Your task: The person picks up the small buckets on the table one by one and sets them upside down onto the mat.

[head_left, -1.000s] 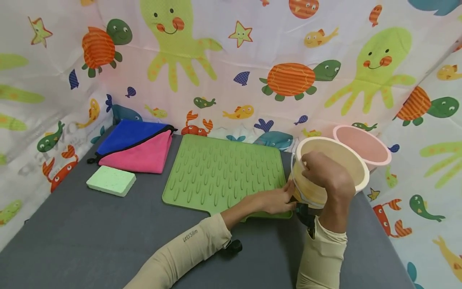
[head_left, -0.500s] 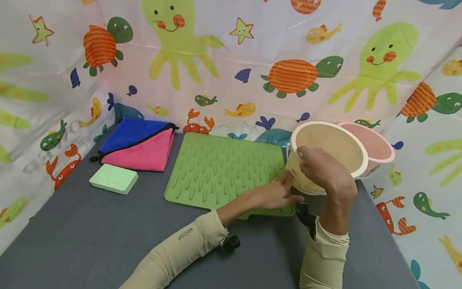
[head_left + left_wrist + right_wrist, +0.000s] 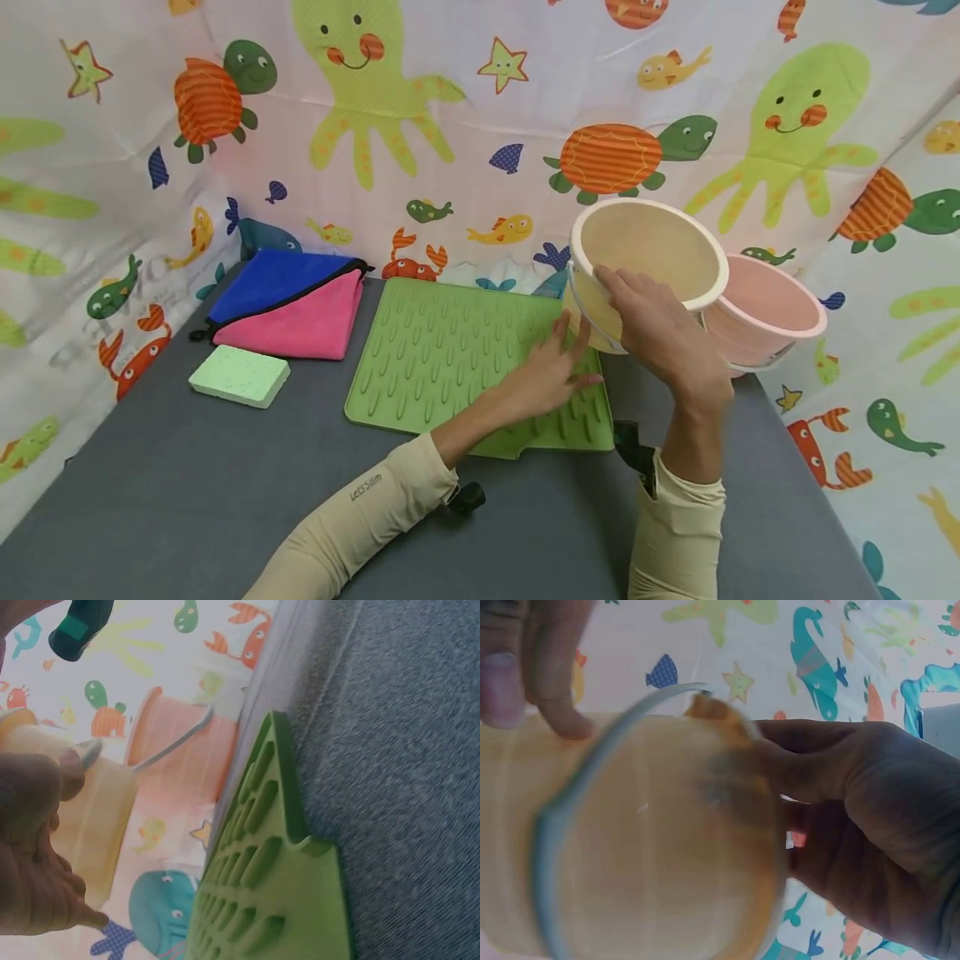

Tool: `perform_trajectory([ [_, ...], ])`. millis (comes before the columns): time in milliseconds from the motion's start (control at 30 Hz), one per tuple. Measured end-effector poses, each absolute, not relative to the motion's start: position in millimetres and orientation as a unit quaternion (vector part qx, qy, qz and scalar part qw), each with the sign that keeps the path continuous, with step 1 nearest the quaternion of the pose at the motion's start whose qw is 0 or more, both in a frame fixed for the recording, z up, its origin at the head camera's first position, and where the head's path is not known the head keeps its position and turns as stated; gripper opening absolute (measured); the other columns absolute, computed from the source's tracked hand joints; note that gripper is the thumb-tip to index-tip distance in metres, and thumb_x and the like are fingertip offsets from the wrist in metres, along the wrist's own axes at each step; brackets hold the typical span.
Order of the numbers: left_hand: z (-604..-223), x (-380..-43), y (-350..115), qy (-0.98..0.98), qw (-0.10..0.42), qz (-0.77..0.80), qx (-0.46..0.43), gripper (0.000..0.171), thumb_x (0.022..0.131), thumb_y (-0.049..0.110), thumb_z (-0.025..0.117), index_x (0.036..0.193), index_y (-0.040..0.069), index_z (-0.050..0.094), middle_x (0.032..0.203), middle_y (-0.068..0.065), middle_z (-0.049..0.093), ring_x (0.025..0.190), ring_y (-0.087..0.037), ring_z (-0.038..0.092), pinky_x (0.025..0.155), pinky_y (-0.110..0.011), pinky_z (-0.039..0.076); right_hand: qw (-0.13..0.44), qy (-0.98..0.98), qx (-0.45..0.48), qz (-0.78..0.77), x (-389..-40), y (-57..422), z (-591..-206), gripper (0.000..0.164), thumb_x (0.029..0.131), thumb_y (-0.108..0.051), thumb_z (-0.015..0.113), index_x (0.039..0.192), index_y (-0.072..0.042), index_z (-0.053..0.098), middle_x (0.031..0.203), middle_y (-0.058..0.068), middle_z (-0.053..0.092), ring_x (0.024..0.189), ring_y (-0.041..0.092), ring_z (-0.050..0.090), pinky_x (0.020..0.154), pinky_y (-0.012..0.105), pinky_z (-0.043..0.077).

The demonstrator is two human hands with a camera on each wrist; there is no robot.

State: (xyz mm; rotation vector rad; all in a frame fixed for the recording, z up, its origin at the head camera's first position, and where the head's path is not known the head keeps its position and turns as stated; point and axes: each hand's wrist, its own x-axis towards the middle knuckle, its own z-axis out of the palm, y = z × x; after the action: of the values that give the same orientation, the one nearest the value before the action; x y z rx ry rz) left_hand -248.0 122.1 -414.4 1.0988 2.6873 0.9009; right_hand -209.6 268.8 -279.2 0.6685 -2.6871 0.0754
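Pinching the yellow bucket (image 3: 647, 246) at its rim, the right hand (image 3: 666, 333) has its grip clamped there, the bucket raised above the worktop (image 3: 180, 492) by the right side of the green mat (image 3: 442, 358); the left hand (image 3: 546, 371), grip apart with fingers spread, touches the bucket's side; the pink bucket (image 3: 768, 300) stands behind, rightward; the green sponge (image 3: 240, 377) lies left of the mat.

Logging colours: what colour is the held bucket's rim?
Off-white rim, clearest in the head view.
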Motion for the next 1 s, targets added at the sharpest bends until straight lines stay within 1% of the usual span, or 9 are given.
perform_trajectory([
  [100,-412.2,-252.9,119.9,0.887,0.02,0.295,0.353,0.09,0.108,0.051,0.046,0.163,0.029,-0.022,0.171,-0.026,-0.022,0.162,-0.042,-0.007,0.127,-0.064,0.024,0.243,-0.94,0.238,0.026,-212.7,264.8,-278.9,0.068,0.078,0.027,0.066,0.14,0.001,0.06,0.105,0.022,0.07,0.096,0.042,0.064,0.086,0.056,0.051],
  [267,-416.2,-258.7,114.1,0.895,-0.043,0.288,0.339,0.089,0.108,0.047,0.049,0.167,0.03,-0.016,0.17,-0.028,-0.022,0.162,-0.045,-0.004,0.127,-0.065,0.025,0.316,-0.916,0.244,0.046,-215.2,260.5,-280.8,0.067,0.079,0.029,0.066,0.139,-0.002,0.064,0.104,0.019,0.072,0.101,0.041,0.066,0.091,0.055,0.049],
  [400,-419.7,-262.7,108.7,0.889,-0.125,0.267,0.349,0.098,0.107,0.044,0.053,0.16,0.033,-0.029,0.169,-0.034,-0.02,0.16,-0.053,0.001,0.122,-0.068,0.033,0.352,-0.899,0.25,0.077,-215.0,258.6,-280.5,0.053,0.09,0.022,0.062,0.138,-0.001,0.066,0.102,0.021,0.071,0.097,0.041,0.065,0.087,0.052,0.047],
  [500,-419.6,-268.4,104.7,0.88,-0.168,0.268,0.354,0.106,0.106,0.042,0.057,0.148,0.041,-0.04,0.17,-0.034,-0.015,0.159,-0.057,0.001,0.119,-0.07,0.036,0.381,-0.883,0.257,0.091,-215.6,258.3,-279.8,0.04,0.1,0.011,0.056,0.137,0.002,0.066,0.1,0.023,0.07,0.094,0.042,0.063,0.083,0.051,0.046],
  [633,-414.1,-276.1,98.3,0.874,-0.194,0.3,0.329,0.108,0.105,0.04,0.06,0.146,0.049,-0.039,0.173,-0.029,-0.012,0.159,-0.056,-0.001,0.12,-0.072,0.033,0.416,-0.861,0.273,0.103,-217.1,254.2,-278.8,0.035,0.105,0.003,0.053,0.138,0.003,0.065,0.097,0.025,0.068,0.092,0.043,0.062,0.081,0.05,0.046],
  [700,-410.3,-278.1,95.3,0.864,-0.218,0.326,0.314,0.109,0.104,0.04,0.061,0.15,0.047,-0.038,0.173,-0.028,-0.01,0.16,-0.055,0.008,0.119,-0.07,0.035,0.428,-0.85,0.286,0.109,-217.2,249.3,-278.7,0.034,0.106,0.0,0.052,0.138,0.003,0.065,0.097,0.024,0.068,0.093,0.042,0.062,0.079,0.048,0.044],
  [800,-405.0,-281.0,93.0,0.838,-0.278,0.363,0.297,0.112,0.104,0.039,0.064,0.156,0.04,-0.035,0.17,-0.034,0.001,0.156,-0.056,0.023,0.115,-0.066,0.044,0.438,-0.838,0.306,0.11,-216.3,240.0,-279.1,0.034,0.105,0.0,0.053,0.138,0.003,0.065,0.1,0.024,0.07,0.096,0.042,0.064,0.079,0.047,0.044],
  [900,-400.9,-284.7,88.9,0.81,-0.342,0.39,0.274,0.119,0.101,0.035,0.071,0.159,0.038,-0.032,0.162,-0.039,0.015,0.148,-0.054,0.038,0.106,-0.06,0.054,0.446,-0.827,0.323,0.112,-215.0,228.4,-280.4,0.037,0.102,0.008,0.056,0.138,0.003,0.065,0.102,0.023,0.071,0.097,0.041,0.064,0.08,0.048,0.045],
  [1000,-397.4,-289.9,79.6,0.788,-0.382,0.411,0.254,0.131,0.092,0.032,0.083,0.162,0.036,-0.029,0.157,-0.035,0.021,0.145,-0.047,0.04,0.107,-0.054,0.054,0.45,-0.819,0.34,0.101,-212.7,217.2,-283.3,0.051,0.093,0.021,0.056,0.139,0.001,0.064,0.106,0.021,0.073,0.098,0.039,0.065,0.083,0.048,0.047],
])
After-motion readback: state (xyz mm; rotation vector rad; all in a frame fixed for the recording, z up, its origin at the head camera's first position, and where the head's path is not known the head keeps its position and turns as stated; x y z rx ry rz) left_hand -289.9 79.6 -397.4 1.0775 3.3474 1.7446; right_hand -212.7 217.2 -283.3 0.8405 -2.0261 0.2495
